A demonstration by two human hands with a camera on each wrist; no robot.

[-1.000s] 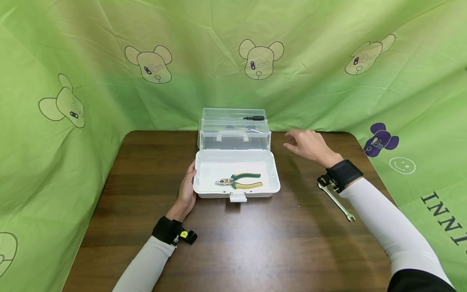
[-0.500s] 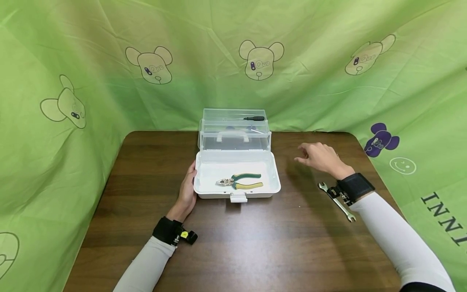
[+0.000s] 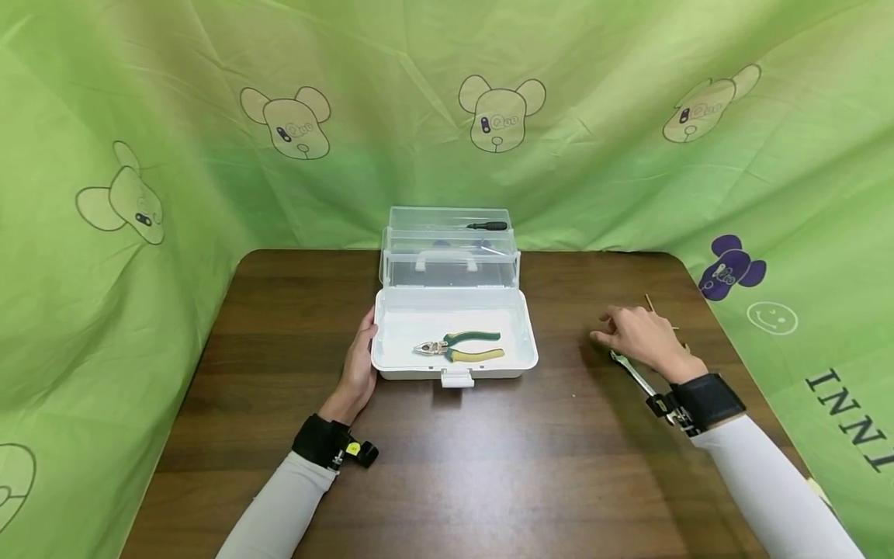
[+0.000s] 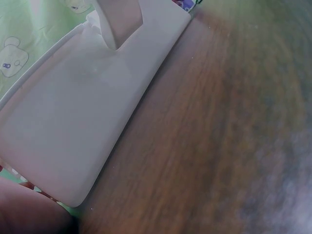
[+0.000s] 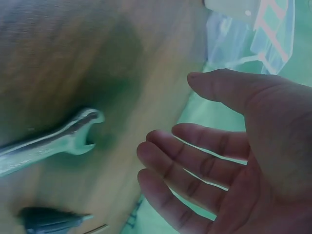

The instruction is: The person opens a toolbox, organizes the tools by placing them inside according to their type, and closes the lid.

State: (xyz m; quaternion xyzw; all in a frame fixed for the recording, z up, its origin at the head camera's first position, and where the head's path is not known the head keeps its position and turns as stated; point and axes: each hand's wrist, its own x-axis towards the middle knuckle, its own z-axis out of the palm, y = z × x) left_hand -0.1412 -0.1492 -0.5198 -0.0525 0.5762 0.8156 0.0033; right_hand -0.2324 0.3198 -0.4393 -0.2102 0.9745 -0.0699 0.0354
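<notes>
A white toolbox [image 3: 524, 365] stands unlatched at mid-table, its clear upper trays [image 3: 450, 272] folded back. Green-and-yellow pliers [image 3: 461, 347] lie in its white base. My left hand [image 3: 358, 369] holds the box's left side, thumb at the rim; in the left wrist view only part of this hand [image 4: 29, 209] shows at the lower corner. On the right, my right hand [image 3: 644, 338] hovers over the table with nothing in it, fingers loosely bent and thumb apart. Right beside it lies a wrench [image 3: 632, 373], whose open end [image 5: 83, 131] faces the hand in the right wrist view.
A black-handled screwdriver [image 3: 489, 226] lies in the top tray. Beyond my right hand a thin brass-coloured rod [image 3: 649, 303] shows. A dark handle with a metal tip [image 5: 48, 220] lies beside the wrench. Green printed cloth [image 3: 594, 178] hangs around the wooden table [image 3: 454, 481].
My right hand has moved right and toward me, away from the toolbox to beside the wrench. The left hand, box and pliers have stayed put.
</notes>
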